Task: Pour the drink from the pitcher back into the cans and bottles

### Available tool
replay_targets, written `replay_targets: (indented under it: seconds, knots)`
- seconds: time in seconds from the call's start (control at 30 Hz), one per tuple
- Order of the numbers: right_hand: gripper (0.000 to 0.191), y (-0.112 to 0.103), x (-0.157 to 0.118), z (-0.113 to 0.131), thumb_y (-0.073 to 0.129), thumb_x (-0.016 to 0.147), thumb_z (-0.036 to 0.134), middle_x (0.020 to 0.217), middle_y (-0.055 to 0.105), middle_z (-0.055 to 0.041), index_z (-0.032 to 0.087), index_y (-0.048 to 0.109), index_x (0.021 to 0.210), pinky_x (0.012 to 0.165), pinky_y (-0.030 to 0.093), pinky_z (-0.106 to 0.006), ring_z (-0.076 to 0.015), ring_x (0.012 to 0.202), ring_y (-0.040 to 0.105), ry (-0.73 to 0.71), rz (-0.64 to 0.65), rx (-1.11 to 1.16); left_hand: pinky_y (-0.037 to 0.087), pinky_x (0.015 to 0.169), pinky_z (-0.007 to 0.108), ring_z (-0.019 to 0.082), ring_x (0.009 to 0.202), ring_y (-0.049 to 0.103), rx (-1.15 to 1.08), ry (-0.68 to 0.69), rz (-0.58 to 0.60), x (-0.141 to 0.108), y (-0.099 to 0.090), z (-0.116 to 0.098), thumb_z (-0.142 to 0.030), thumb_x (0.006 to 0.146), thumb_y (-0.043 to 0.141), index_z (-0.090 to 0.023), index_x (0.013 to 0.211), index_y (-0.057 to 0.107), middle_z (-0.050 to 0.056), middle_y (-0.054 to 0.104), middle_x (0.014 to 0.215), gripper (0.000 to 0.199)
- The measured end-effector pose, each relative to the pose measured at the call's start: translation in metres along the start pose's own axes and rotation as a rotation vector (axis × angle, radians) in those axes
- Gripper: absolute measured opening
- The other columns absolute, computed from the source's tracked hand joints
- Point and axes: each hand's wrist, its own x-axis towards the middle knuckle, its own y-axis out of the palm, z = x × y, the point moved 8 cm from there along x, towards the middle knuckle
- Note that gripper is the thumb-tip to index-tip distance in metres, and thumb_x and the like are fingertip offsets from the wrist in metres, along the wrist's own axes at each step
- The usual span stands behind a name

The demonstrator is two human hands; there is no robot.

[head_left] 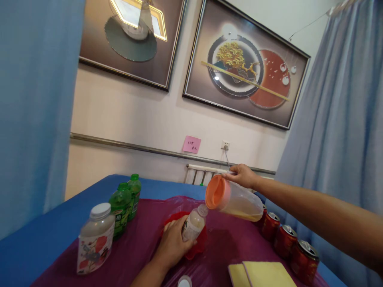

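My left hand [172, 242] is wrapped around a small bottle [193, 227], fingers behind it and thumb across its lower front. I have the bottle leaning to the right, its open mouth up, above a red dish [200, 244] on the purple sheet [140, 235]. My palm and fingers cover part of the dish, so I cannot tell whether the bottle's base touches it.

My right hand [243, 176] holds a clear jug [239, 201] from above, near its orange lid [215, 192]. I have the jug tipped nearly on its side, the lid toward my left hand and just beside the bottle's mouth; I cannot tell whether the two touch. Pale yellow liquid [243, 215] lies along the jug's lower side.

To my left stand a flowered jar [95, 239] with a white lid and, behind it, two green bottles [120, 209], close together and upright. To my right, red cans [285, 241] stand in a row below my forearm, the farthest partly hidden by the jug. Folded yellow cloths [266, 274] lie near me in front of the cans, and a small white cap [184, 282] sits at the near edge of my view, below the dish.
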Motion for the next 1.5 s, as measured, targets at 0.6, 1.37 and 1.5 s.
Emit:
replay_targets:
  seconds: [0.6,1.37,1.5]
  knots:
    - [0.063,0.0017,-0.0004,0.0001,0.051,0.075,0.078,0.055,0.025,0.0058,0.022,0.032,0.054,0.050,0.017,-0.026,-0.0097,0.055,0.025,0.011,0.000,0.011,0.035,0.100,0.035,0.027,0.113,0.059,0.019,0.027,-0.024,-0.0009,-0.0014,-0.0018,-0.026,0.061,0.082,-0.027,0.127,0.059,0.004,0.069,0.122,0.070]
    - [0.062,0.0038,-0.0028,0.0019,0.053,0.076,0.076,0.054,0.027,0.0059,0.022,0.033,0.054,0.050,0.018,-0.026,-0.0097,0.054,0.026,0.026,-0.001,0.026,0.034,0.102,0.035,0.027,0.115,0.058,-0.007,0.004,-0.001,-0.0022,-0.0022,-0.0030,-0.025,0.061,0.082,-0.027,0.128,0.059,0.005,0.069,0.122,0.071]
    - [0.062,0.0050,-0.0032,0.0013,0.052,0.075,0.078,0.054,0.026,0.0061,0.022,0.032,0.055,0.049,0.017,-0.026,-0.0097,0.054,0.025,0.037,0.000,0.038,0.034,0.102,0.035,0.026,0.114,0.058,0.003,0.004,-0.007,-0.0023,-0.0019,-0.0022,-0.025,0.060,0.083,-0.026,0.128,0.059,0.005,0.069,0.122,0.072]
